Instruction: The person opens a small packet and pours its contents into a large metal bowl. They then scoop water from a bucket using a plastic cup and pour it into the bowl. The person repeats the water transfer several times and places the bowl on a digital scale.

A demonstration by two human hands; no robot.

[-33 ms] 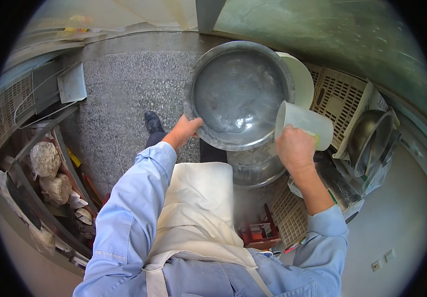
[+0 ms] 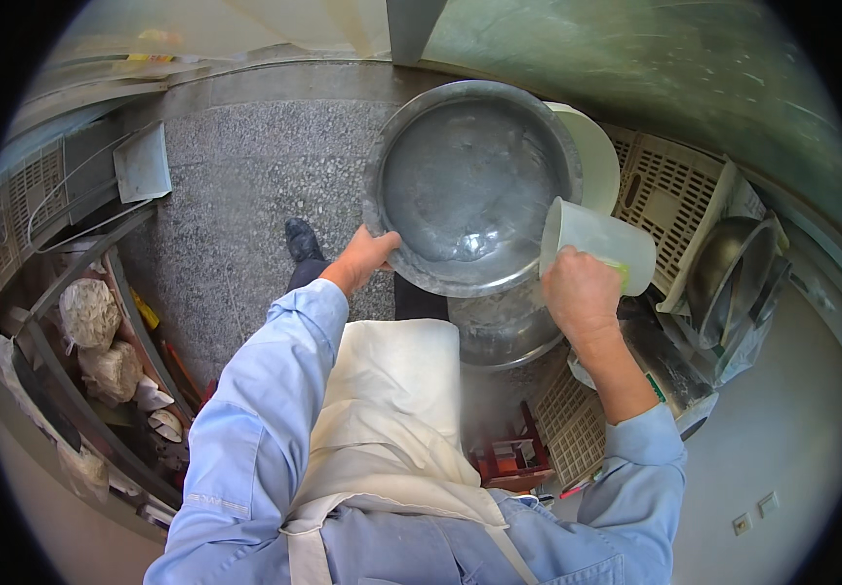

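Note:
A wide grey metal basin [image 2: 469,185] is in front of me, with wet, shiny glints low on its inside. My left hand [image 2: 370,258] is closed on its near-left rim, the thumb lying over the edge. In my right hand [image 2: 582,292] is a translucent white plastic jug [image 2: 611,249], tipped sideways with its mouth toward the basin's near-right rim. My fist hides the jug's handle. Whether liquid is leaving the jug I cannot tell. Under the basin's near side shows a second metal basin [image 2: 504,327].
A pale round lid or tub [image 2: 591,161] sits behind the basin. To the right stand a beige plastic crate [image 2: 669,200] and a metal bowl [image 2: 728,273]. On the left, a low rack [image 2: 45,346] holds bagged goods. Speckled floor [image 2: 235,185] lies between.

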